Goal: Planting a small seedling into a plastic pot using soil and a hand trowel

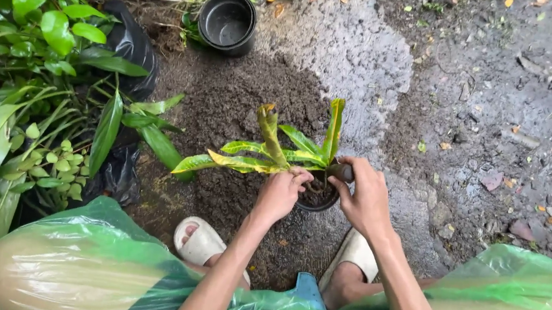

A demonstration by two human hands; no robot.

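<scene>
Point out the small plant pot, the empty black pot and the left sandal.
small plant pot [317,202]: head view, soil-filled front rim.
empty black pot [227,23]: head view, inner floor.
left sandal [198,241]: head view, cream strap.

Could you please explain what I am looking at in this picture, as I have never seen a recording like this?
There is no machine here: a person wears a camera on the head, so the single view looks down at their own two bare hands. The left hand and the right hand both rest at a small black pot that holds a plant with long yellow-green leaves. The fingers of the left hand press at its base, seemingly into the soil; whether either hand truly grips anything I cannot tell. The pot stands on a heap of dark soil on wet ground. An empty black pot stands farther off, with green bushes on the left. Pale sandals and green plastic sheeting show below.
</scene>
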